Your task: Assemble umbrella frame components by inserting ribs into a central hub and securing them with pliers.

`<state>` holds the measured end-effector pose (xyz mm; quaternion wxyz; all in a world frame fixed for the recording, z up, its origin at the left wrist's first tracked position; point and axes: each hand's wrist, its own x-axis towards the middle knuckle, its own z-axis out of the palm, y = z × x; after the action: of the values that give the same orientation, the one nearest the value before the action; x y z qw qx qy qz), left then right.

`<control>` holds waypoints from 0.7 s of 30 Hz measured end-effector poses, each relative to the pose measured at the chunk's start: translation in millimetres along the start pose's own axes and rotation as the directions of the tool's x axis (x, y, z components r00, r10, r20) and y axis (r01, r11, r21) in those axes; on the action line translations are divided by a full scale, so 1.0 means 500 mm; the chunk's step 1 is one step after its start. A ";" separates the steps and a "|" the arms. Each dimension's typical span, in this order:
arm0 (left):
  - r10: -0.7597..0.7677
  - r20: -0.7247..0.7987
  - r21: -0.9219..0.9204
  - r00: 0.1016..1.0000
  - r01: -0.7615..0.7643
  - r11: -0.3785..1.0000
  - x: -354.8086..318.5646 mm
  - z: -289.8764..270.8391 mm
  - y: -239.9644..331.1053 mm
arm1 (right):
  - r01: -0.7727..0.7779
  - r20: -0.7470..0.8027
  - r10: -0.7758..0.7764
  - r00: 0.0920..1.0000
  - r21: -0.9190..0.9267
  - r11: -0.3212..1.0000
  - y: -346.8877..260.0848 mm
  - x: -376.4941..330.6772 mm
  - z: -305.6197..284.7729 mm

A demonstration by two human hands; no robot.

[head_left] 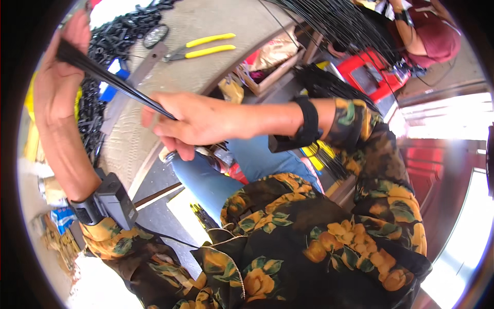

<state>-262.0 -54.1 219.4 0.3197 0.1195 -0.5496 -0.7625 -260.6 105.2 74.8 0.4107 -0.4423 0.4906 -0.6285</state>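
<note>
A bundle of thin black rods (110, 80) runs slantwise from upper left down to the middle. My left hand (59, 77) grips its upper end, fingers wrapped around it. My right hand (198, 121) closes on the lower end of the same bundle, above my blue-trousered knee. Both wrists wear black straps with small boxes. My sleeves are dark with yellow flowers.
A worn bench top (206, 20) carries yellow-handled pliers (206, 47), a metal ruler (128, 87) and a heap of small black parts (121, 26). More black rods (339, 20) fan out at the top. Another person (427, 31) sits near a red box (370, 74) at upper right.
</note>
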 end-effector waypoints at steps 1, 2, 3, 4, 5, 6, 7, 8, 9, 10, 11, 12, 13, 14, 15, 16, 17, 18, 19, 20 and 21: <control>-0.011 0.081 0.123 0.997 0.001 0.992 -0.018 -0.005 0.003 | -0.013 0.010 0.012 1.000 0.057 0.998 0.016 0.002 0.008; -0.062 0.185 0.127 0.981 0.038 0.991 -0.033 -0.008 0.013 | 0.002 0.028 -0.003 1.000 0.051 0.999 0.006 0.007 0.013; -0.117 0.286 0.138 0.951 0.080 0.987 -0.045 -0.015 0.017 | 0.065 -0.007 -0.065 0.998 0.073 0.995 0.000 0.010 0.016; -0.173 0.439 0.130 0.882 0.128 0.983 -0.044 -0.040 0.020 | 0.126 -0.046 -0.122 0.991 0.097 0.987 -0.001 0.013 0.017; -0.175 0.443 0.129 0.880 0.131 0.983 -0.046 -0.047 0.017 | 0.125 -0.051 -0.121 0.991 0.095 0.988 -0.014 0.018 0.014; -0.197 0.498 0.168 0.844 0.129 0.977 -0.050 -0.056 0.025 | 0.190 -0.060 -0.182 0.981 0.163 0.968 -0.042 0.039 0.013; -0.224 0.551 0.206 0.804 0.129 0.970 -0.053 -0.061 0.027 | 0.250 -0.077 -0.238 0.968 0.231 0.940 -0.066 0.055 0.010; -0.197 0.474 0.268 0.859 0.073 0.961 -0.059 -0.067 0.035 | 0.294 -0.079 -0.285 0.955 0.156 0.943 -0.083 0.076 0.012; -0.198 0.454 0.284 0.869 0.069 0.956 -0.062 -0.076 0.042 | 0.337 -0.078 -0.331 0.940 0.082 0.938 -0.095 0.093 0.018; -0.190 0.333 0.311 0.924 0.083 0.947 -0.056 -0.079 0.043 | 0.297 -0.112 -0.288 0.951 0.078 0.952 -0.099 0.103 0.018; -0.174 0.202 0.336 0.964 0.098 0.937 -0.048 -0.088 0.044 | 0.304 -0.083 -0.297 0.951 0.088 0.949 -0.101 0.105 0.017; -0.195 0.263 0.350 0.945 0.095 0.932 -0.035 -0.095 0.017 | 0.261 -0.126 -0.256 0.958 0.018 0.965 -0.098 0.099 -0.001; -0.215 0.367 0.281 0.905 0.113 0.953 -0.022 -0.097 -0.011 | 0.217 -0.168 -0.223 0.960 -0.051 0.975 -0.097 0.098 -0.017; -0.226 0.420 0.254 0.879 0.126 0.959 -0.015 -0.092 -0.016 | 0.228 -0.184 -0.237 0.954 -0.072 0.971 -0.101 0.099 -0.026; -0.234 0.447 0.251 0.863 0.130 0.959 -0.024 -0.100 0.004 | 0.254 -0.177 -0.262 0.949 -0.066 0.965 -0.109 0.108 -0.014; -0.202 0.434 0.226 0.878 0.111 0.968 -0.028 -0.094 -0.005 | 0.248 -0.185 -0.265 0.946 -0.108 0.963 -0.117 0.111 -0.019; -0.165 0.423 0.199 0.891 0.086 0.976 -0.034 -0.085 -0.014 | 0.264 -0.148 -0.281 0.948 -0.122 0.957 -0.120 0.108 -0.022; -0.142 0.356 0.227 0.923 0.062 0.972 -0.047 -0.114 -0.014 | 0.282 -0.153 -0.301 0.941 -0.135 0.950 -0.090 0.129 -0.007; -0.132 0.318 0.243 0.939 0.053 0.968 -0.057 -0.109 -0.012 | 0.290 -0.186 -0.331 0.925 -0.215 0.933 -0.097 0.124 -0.008; -0.124 0.276 0.100 0.953 0.100 0.990 -0.073 -0.097 -0.018 | 0.325 -0.220 -0.370 0.903 -0.214 0.921 -0.085 0.127 -0.003; -0.105 0.290 0.135 0.951 0.068 0.988 -0.067 -0.111 -0.031 | 0.354 -0.258 -0.403 0.878 -0.216 0.910 -0.076 0.125 0.000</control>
<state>-212.0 -72.9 179.4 0.1918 0.0474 -0.6316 -0.7497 -280.8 52.7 121.5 0.1639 -0.4624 0.5000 -0.7137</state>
